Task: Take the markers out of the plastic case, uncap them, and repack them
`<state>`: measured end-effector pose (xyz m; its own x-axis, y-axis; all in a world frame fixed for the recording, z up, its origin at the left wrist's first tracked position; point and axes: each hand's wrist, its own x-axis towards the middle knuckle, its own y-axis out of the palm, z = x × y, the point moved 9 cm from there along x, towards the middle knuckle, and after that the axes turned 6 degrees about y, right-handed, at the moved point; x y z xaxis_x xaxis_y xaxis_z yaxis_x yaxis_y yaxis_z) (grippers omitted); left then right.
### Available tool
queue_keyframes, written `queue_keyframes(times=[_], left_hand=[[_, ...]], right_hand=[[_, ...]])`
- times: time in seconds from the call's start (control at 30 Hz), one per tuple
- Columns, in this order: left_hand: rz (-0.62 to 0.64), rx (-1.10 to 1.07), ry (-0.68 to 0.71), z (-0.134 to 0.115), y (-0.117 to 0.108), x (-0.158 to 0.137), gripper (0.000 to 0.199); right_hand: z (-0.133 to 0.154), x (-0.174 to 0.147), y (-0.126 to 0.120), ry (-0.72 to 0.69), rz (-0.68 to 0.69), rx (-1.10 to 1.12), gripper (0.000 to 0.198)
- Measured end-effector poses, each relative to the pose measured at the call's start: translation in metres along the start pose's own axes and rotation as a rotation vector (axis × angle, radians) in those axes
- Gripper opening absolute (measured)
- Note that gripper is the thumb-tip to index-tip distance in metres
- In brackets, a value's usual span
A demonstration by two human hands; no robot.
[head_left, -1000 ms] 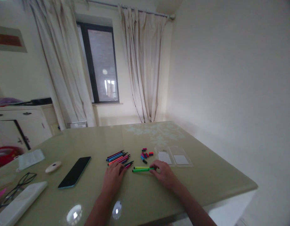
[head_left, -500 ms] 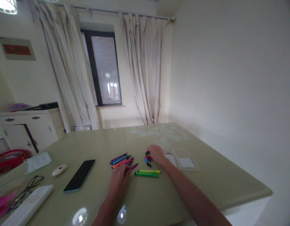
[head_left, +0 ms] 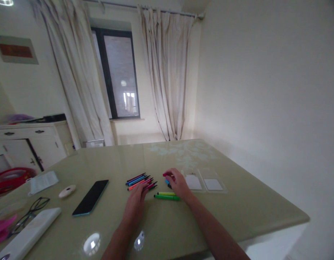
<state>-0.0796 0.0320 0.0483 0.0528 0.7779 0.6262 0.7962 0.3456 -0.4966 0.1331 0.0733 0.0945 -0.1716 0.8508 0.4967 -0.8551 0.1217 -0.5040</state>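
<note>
My left hand [head_left: 136,198] is closed on a dark pink felt-tip marker [head_left: 151,187] whose uncapped black tip points right. Just beyond it lies a pile of uncapped markers [head_left: 136,179] in blue, orange, pink and purple. My right hand [head_left: 178,183] pinches a small pink-red marker cap [head_left: 164,174] between its fingertips. Beneath that hand, a blue cap [head_left: 167,181] shows on the table, and other caps are mostly hidden. Nearer to me are a capped green marker [head_left: 165,197] and a yellow-green one [head_left: 163,193], their right ends close to my right wrist.
A clear plastic case [head_left: 225,189] with white inserts lies opened to the right. On the left are a phone [head_left: 91,198], a white oval object [head_left: 67,191], a face mask [head_left: 44,182], glasses [head_left: 31,215] and a long white object [head_left: 33,234]. The table [head_left: 251,206] runs beside the right wall.
My right hand has lifted a pink-red cap from the cap pile and shifted slightly left. My left hand stays with the marker by the marker pile. The view has tilted slightly.
</note>
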Motion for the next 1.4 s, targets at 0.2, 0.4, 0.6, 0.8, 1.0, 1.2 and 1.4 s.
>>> queue_keyframes(times=[0.2,0.4,0.6,0.8,1.0,1.2,1.4], left_hand=[[-0.002,0.004,0.012,-0.003,-0.001,-0.001,0.029],[0.015,0.004,0.067,-0.007,0.000,0.001,0.026],[0.068,-0.013,0.077,-0.011,0.004,0.000,0.026],[0.109,-0.028,0.052,-0.017,0.003,-0.001,0.029],[0.125,0.082,0.035,-0.016,0.004,0.002,0.038],[-0.007,0.457,-0.136,0.014,-0.034,0.002,0.040],[0.061,0.577,-0.198,0.026,-0.037,0.001,0.032]], right_hand=[[0.011,-0.019,0.015,-0.061,0.080,0.121,0.012],[0.014,-0.020,0.019,-0.072,0.094,0.095,0.010],[0.020,-0.024,0.026,-0.068,0.143,0.143,0.010],[0.020,-0.024,0.025,-0.014,0.140,0.242,0.012],[0.026,-0.029,0.019,-0.004,0.154,0.199,0.010],[0.027,-0.059,-0.011,0.009,0.130,-0.030,0.009],[0.021,-0.078,-0.011,-0.044,0.224,-0.376,0.006]])
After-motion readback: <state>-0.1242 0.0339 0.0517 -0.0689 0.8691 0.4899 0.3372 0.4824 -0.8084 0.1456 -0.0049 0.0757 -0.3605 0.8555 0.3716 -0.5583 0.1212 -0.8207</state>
